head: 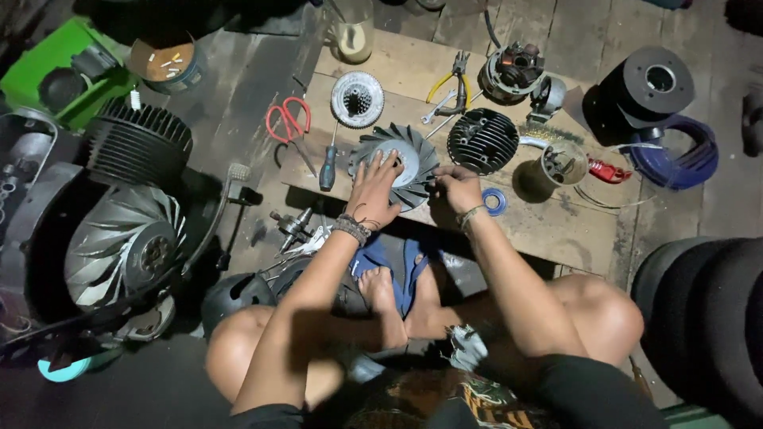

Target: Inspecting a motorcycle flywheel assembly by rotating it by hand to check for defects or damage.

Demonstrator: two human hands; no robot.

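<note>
Dark grey finned fan wheel (395,163) w/ silver centre; red-handled scissors (288,119), yellow-grip pliers (450,83). Blue tape ring (494,201), blue hose coil (675,155), green case (60,71), black ribbed cyl. head (482,141). Pale wood board (548,226), blue flip-flops (393,270).

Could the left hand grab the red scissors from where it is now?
Probably yes. The left hand lies flat on the grey fan wheel, and the red scissors lie up and left on the board with only the blue-handled screwdriver between, low and easy to pass over.
</note>
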